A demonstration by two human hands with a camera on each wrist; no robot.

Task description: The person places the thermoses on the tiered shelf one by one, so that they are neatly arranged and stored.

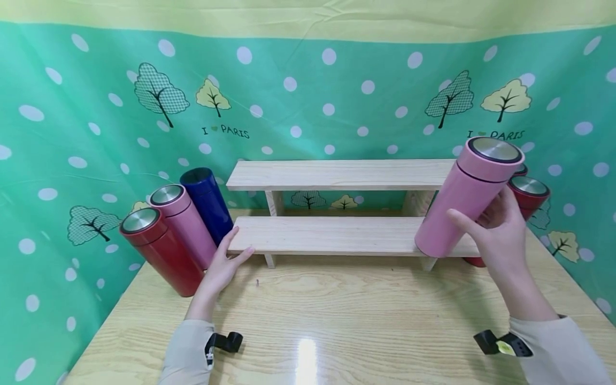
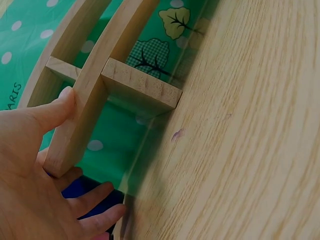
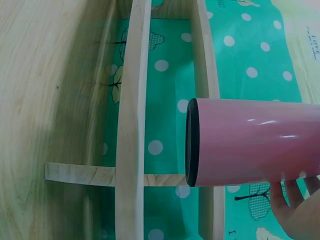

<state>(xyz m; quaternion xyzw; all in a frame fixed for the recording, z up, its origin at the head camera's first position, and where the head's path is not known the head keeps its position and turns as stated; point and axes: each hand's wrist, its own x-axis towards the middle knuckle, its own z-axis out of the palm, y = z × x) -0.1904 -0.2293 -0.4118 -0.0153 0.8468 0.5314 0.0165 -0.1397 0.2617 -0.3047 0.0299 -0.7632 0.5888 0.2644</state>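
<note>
In the head view my right hand [image 1: 505, 235] grips a pink thermos bottle [image 1: 464, 198] with a steel-topped lid, tilted, in front of the right part of a two-tier wooden shelf [image 1: 332, 235]. The right wrist view shows the dark-rimmed base of this bottle [image 3: 240, 142] held clear of the lower board [image 3: 131, 125]. My left hand [image 1: 222, 270] holds the left end of the lower board. Its thumb lies against the board [image 2: 82, 115] in the left wrist view, with the other fingers on the far side.
Left of the shelf stand a red thermos [image 1: 166, 254], another pink thermos [image 1: 187, 222] and a dark blue one [image 1: 209, 203]. Red bottles [image 1: 529, 195] stand partly hidden behind my right hand. A green dotted cloth [image 1: 327, 80] hangs behind the wooden table [image 1: 337, 310].
</note>
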